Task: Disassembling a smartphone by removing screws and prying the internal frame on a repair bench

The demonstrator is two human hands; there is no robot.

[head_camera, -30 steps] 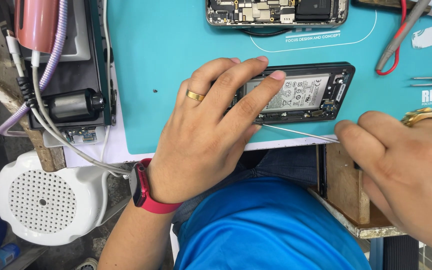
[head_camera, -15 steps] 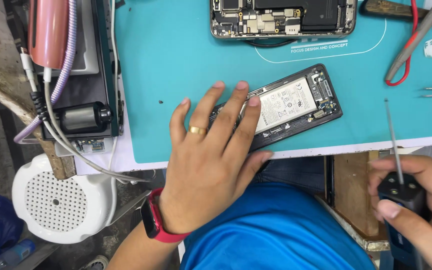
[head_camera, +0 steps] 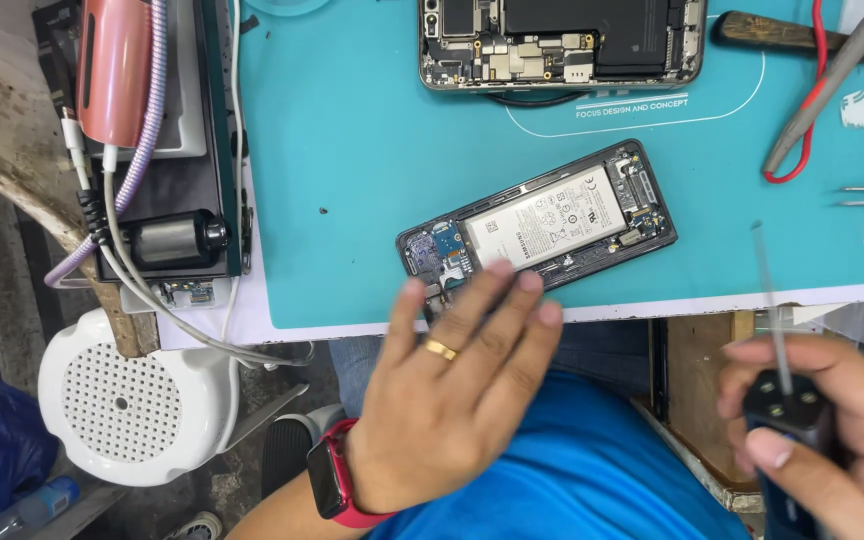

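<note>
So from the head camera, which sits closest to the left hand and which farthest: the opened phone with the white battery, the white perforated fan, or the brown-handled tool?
From the left hand:
1. Opened phone with the white battery, just beyond the fingertips on the teal mat.
2. White perforated fan, off the bench on the left, lower down.
3. Brown-handled tool, far upper right of the mat.

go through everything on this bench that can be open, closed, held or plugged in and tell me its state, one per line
Black opened phone with white battery: back off, lying flat on the teal mat.
Second opened phone: back off, circuit boards exposed.
Black-handled screwdriver: held, shaft pointing up.
Left hand: open, fingertips at the phone's near edge.
Right hand: closed around the screwdriver.
</note>
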